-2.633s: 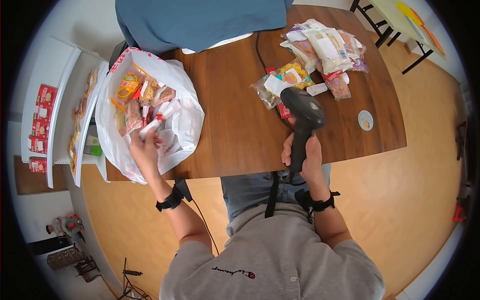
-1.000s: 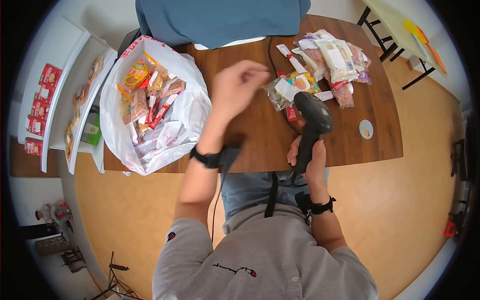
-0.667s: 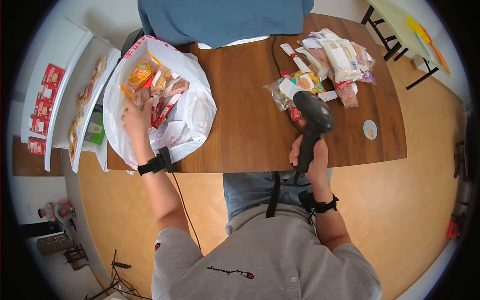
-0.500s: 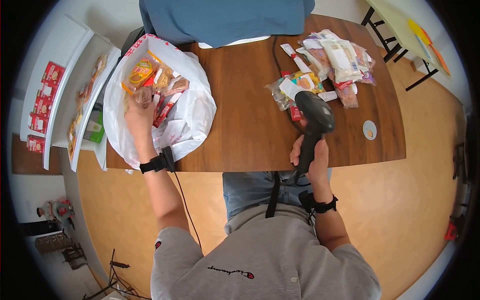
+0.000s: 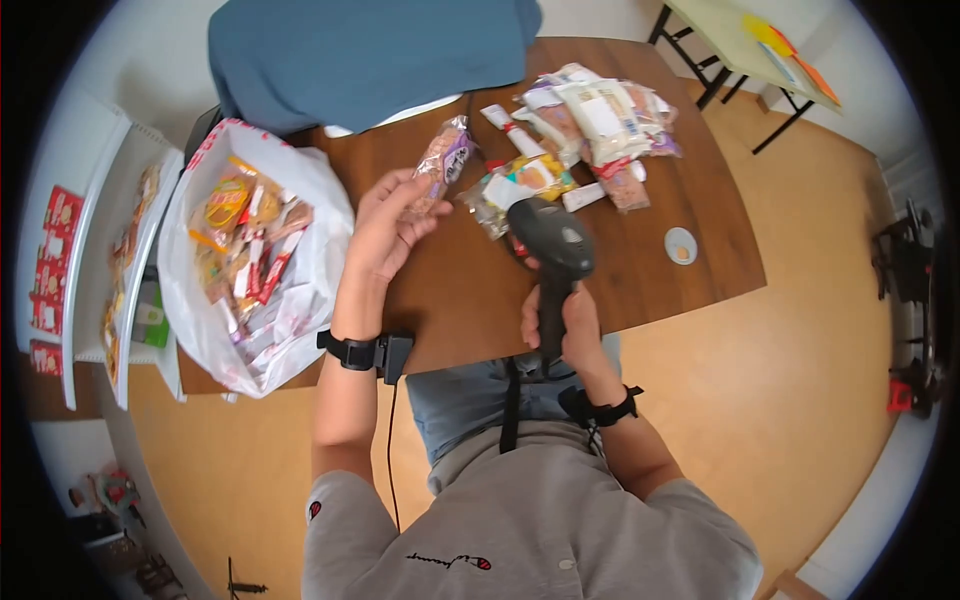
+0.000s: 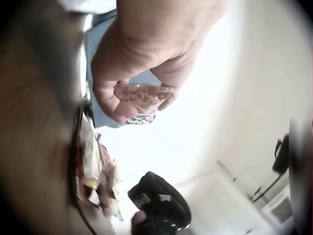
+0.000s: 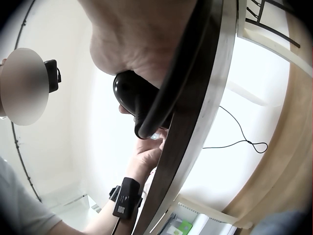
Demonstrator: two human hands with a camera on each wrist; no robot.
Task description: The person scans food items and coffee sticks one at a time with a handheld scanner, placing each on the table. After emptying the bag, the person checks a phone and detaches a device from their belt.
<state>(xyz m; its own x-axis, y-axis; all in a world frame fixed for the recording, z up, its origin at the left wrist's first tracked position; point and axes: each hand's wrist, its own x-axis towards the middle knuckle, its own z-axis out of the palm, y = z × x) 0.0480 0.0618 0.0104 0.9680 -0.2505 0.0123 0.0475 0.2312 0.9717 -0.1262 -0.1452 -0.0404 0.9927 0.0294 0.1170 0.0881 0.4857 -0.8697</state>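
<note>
In the head view my left hand (image 5: 385, 230) holds a clear-wrapped snack pack (image 5: 440, 165) with a purple label, above the table right of the white plastic bag (image 5: 325, 190). The left wrist view shows fingers and thumb pinching the pinkish, crumbly snack pack (image 6: 144, 98). My right hand (image 5: 580, 325) grips the handle of a black barcode scanner (image 5: 552, 240) near the table's front edge; its head points toward the pile. Several wrapped snacks (image 5: 228, 205) lie inside the bag. In the right wrist view the scanner's grip (image 7: 134, 93) and cable show under the hand.
A pile of packaged snacks (image 5: 605, 115) lies at the back right of the wooden table (image 5: 440, 310). Near it are a red-and-white stick packet (image 5: 510, 130) and a round white sticker (image 5: 681, 246). Shelves (image 5: 95, 260) with red boxes stand left; a blue cloth (image 5: 370, 60) hangs behind.
A red-and-white stick packet went from the bag to beside the pile. My left hand returned to the bag, then lifted out the snack pack and moved right. The right hand keeps holding the scanner.
</note>
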